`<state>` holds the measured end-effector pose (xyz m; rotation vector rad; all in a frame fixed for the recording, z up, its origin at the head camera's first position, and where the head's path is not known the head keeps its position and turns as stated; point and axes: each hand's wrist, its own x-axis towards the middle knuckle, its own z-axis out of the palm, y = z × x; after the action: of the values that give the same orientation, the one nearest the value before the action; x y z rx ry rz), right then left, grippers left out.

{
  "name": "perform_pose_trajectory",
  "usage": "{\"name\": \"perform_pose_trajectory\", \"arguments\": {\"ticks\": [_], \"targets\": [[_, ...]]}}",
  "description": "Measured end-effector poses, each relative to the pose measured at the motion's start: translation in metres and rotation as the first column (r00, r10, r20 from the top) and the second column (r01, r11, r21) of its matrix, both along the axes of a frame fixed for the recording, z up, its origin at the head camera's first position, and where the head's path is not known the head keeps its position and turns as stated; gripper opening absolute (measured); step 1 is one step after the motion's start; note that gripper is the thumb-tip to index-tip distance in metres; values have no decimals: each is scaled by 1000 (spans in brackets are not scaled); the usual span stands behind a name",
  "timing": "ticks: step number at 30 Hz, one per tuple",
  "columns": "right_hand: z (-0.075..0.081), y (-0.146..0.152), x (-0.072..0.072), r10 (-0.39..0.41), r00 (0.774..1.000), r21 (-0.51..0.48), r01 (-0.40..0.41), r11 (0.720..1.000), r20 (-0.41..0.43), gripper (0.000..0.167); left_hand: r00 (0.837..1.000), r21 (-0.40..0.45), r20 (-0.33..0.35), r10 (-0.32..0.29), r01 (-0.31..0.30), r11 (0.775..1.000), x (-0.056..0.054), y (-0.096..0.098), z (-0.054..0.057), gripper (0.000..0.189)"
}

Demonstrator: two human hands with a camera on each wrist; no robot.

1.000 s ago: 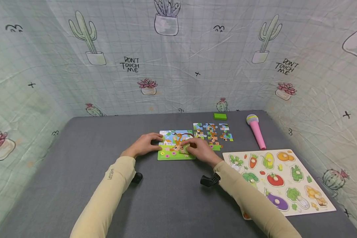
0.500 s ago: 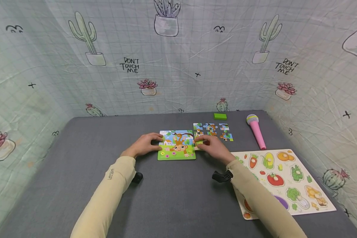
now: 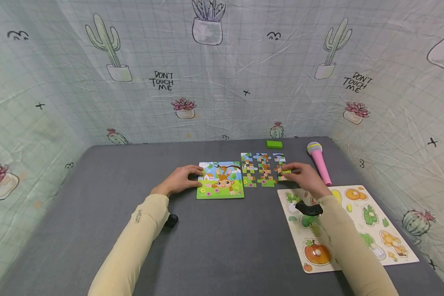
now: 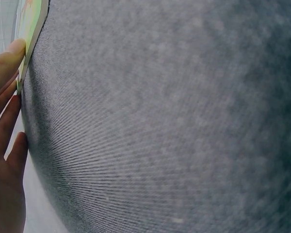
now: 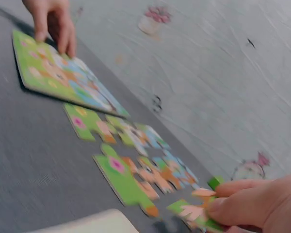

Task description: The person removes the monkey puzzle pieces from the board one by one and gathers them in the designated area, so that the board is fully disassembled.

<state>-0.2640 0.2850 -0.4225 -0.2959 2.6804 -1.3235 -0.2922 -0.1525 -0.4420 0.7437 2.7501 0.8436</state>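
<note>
A square picture board (image 3: 220, 181) with a monkey on green grass lies flat on the table. My left hand (image 3: 181, 179) rests at its left edge, thumb and fingertips touching the rim; the left wrist view shows the thumb (image 4: 17, 48) on that edge. Right of the board, several loose jigsaw pieces (image 3: 265, 169) lie in rows, repeating the monkey picture with small gaps. My right hand (image 3: 303, 176) is at the right end of these rows. Its thumb and fingers pinch a green and peach jigsaw piece (image 5: 196, 213), which is partly covered by the fingertips.
A green block (image 3: 274, 144) sits behind the pieces. A pink toy microphone (image 3: 320, 164) lies further right. The vegetable peg board (image 3: 297, 246) lies front right, with the right forearm crossing over it. A patterned cloth wall stands along the table's back edge.
My right hand has moved right, from over the monkey board past its right edge to the far end of the loose pieces. The left hand and board have stayed put.
</note>
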Motion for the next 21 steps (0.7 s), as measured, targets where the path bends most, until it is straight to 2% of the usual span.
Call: {"name": "perform_pose_trajectory", "arguments": {"ticks": [4,12,21], "targets": [[1,11,-1,33,999,44,-35,998,41,31,1000,1,-2,2,-2,1000,0,0,-1,44],[-2,18,-2,69,993,-4,-69,998,99,33,1000,16,4,-7,7,1000,0,-1,-2,43],[-9,20,-7,63,985,-23,-60,998,159,33,1000,30,5,-9,9,1000,1,-1,-2,44]]}}
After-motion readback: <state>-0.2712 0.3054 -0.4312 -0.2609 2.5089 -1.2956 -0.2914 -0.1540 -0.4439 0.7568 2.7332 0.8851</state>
